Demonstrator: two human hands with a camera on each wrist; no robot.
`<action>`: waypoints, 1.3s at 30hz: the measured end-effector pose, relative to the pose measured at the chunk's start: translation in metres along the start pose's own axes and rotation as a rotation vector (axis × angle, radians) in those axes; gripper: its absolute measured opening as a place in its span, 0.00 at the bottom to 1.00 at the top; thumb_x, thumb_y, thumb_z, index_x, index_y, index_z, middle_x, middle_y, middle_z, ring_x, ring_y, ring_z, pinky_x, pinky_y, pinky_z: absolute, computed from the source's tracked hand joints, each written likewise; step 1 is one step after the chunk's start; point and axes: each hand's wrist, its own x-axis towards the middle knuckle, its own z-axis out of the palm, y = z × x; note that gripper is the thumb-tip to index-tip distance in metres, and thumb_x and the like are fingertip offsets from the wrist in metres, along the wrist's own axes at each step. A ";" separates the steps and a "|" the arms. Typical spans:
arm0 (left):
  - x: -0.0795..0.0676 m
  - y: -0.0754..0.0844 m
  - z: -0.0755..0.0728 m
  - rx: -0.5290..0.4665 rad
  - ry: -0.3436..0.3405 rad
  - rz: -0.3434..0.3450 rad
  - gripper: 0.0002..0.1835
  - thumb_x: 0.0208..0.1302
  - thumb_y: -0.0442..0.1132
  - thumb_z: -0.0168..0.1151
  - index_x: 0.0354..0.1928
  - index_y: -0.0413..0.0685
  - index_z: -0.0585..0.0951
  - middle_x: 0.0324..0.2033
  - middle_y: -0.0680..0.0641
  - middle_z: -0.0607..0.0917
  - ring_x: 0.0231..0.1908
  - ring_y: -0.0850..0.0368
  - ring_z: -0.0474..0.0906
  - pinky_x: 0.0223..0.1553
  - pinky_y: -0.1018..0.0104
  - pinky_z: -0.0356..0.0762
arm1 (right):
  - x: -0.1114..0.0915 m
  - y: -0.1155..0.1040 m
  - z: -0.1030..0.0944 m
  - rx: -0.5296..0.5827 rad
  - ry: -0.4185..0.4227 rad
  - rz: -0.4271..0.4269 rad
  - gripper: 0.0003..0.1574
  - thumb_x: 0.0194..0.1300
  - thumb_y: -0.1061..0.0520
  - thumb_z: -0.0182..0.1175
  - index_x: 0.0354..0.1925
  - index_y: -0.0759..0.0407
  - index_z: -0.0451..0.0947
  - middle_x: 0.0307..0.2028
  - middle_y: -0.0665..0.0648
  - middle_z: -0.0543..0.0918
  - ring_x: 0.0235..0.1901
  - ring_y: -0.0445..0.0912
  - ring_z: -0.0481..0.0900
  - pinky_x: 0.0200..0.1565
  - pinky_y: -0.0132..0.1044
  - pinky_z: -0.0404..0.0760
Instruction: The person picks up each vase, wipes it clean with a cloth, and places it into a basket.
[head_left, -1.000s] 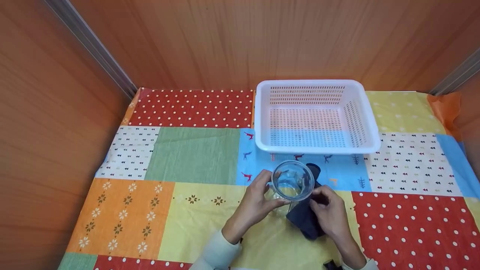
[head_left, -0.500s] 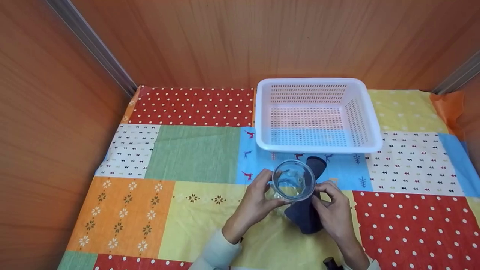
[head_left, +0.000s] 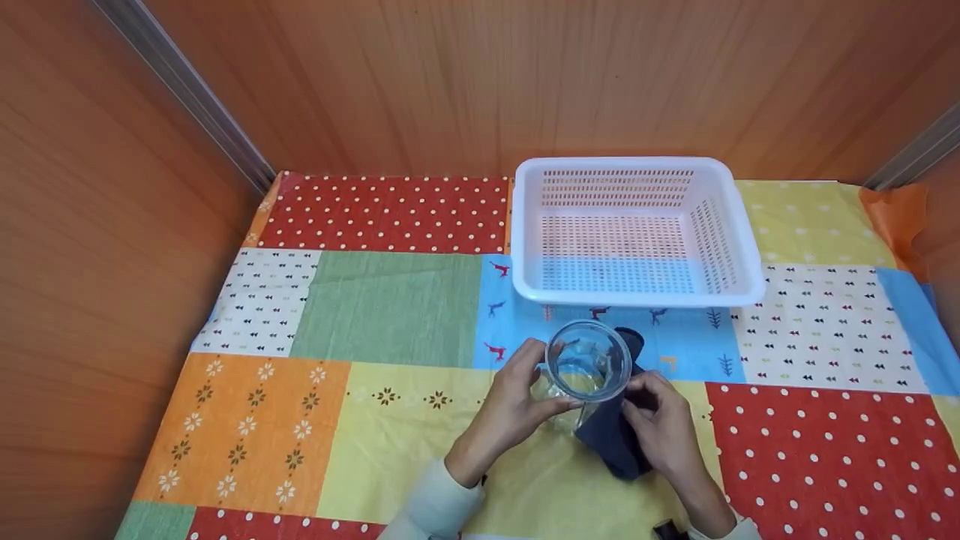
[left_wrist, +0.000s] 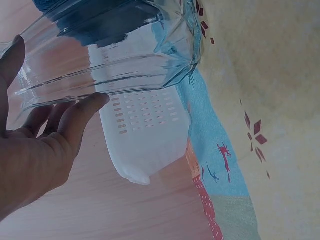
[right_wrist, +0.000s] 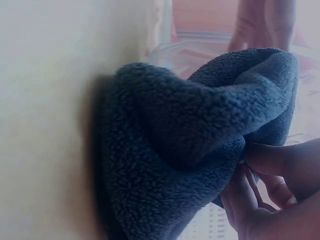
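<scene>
In the head view a clear glass jar (head_left: 574,375) stands in front of the basket, its round mouth facing up. My left hand (head_left: 510,409) grips it from the left, thumb at the near side below the rim; the left wrist view shows the fingers around the ridged glass wall (left_wrist: 145,70). On the jar's right side my right hand (head_left: 661,424) pinches a dark, fuzzy cloth (head_left: 616,442) against the outside of the glass. Folds of this cloth fill the right wrist view, bunched between thumb and fingers.
Behind the jar sits a white slotted plastic basket (head_left: 637,296) with nothing in it. A patchwork-print tablecloth (head_left: 390,307) covers the table, bounded by wood-grain panels (head_left: 450,90) at the back and sides.
The right hand and cloth shifted slightly away and back along the jar's right side; the cloth's far end rose, then dropped. The left hand and jar stayed nearly still.
</scene>
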 end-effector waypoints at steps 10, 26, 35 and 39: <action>0.000 0.000 0.000 -0.032 -0.011 -0.008 0.34 0.55 0.35 0.83 0.63 0.52 0.77 0.54 0.51 0.79 0.61 0.45 0.78 0.64 0.53 0.80 | 0.000 0.011 0.004 -0.064 0.003 -0.042 0.16 0.58 0.80 0.67 0.38 0.63 0.81 0.41 0.57 0.83 0.42 0.40 0.78 0.44 0.27 0.81; 0.000 0.000 0.001 -0.002 -0.001 -0.007 0.33 0.56 0.37 0.83 0.62 0.53 0.77 0.54 0.51 0.80 0.59 0.48 0.79 0.60 0.51 0.82 | 0.000 -0.027 -0.004 0.123 0.053 -0.034 0.15 0.59 0.83 0.63 0.40 0.69 0.82 0.42 0.63 0.81 0.43 0.36 0.80 0.44 0.24 0.84; -0.001 0.001 0.000 -0.004 -0.003 0.006 0.33 0.56 0.37 0.83 0.63 0.52 0.77 0.55 0.51 0.79 0.60 0.51 0.79 0.62 0.54 0.81 | 0.002 -0.032 -0.008 0.136 0.041 -0.047 0.13 0.61 0.80 0.66 0.40 0.68 0.83 0.42 0.60 0.81 0.44 0.37 0.80 0.44 0.29 0.86; 0.000 0.001 0.000 -0.016 -0.004 0.007 0.33 0.56 0.35 0.82 0.62 0.51 0.77 0.54 0.51 0.79 0.61 0.50 0.79 0.63 0.55 0.80 | 0.002 -0.026 -0.006 0.131 0.040 -0.051 0.15 0.60 0.81 0.65 0.39 0.67 0.82 0.41 0.61 0.80 0.44 0.38 0.80 0.44 0.28 0.86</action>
